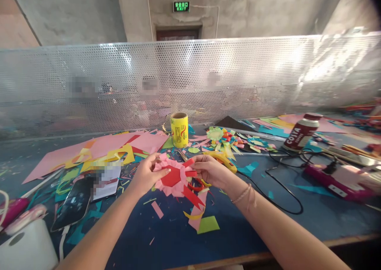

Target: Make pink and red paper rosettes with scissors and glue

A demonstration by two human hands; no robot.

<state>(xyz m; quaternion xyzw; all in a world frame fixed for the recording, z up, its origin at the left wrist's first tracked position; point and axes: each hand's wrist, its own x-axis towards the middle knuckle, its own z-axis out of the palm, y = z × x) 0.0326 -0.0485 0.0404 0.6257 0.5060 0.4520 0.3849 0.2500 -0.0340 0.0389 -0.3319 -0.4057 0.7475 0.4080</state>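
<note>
Between my hands, above the blue table, is a paper rosette [172, 179] with a red centre, a ruffled pink rim and red and pink tails hanging toward the lower right. My left hand [150, 174] grips its left edge, the thumb lying over the red centre. Over at the right edge, my right hand [212, 171] pinches small red paper strips [189, 169] beside the pink rim. Scissors [182, 156] and a yellow glue gun [222, 159] lie just behind, partly covered by my right hand.
A yellow tape roll [179, 130] stands behind the hands. Pink paper sheets [98, 151] spread left, near phones [76, 200]. Finished paper flowers [229, 139] lie to the right, with a Costa bottle [303, 132], cables and a power strip [337, 184]. A perforated metal screen [190, 75] borders the table.
</note>
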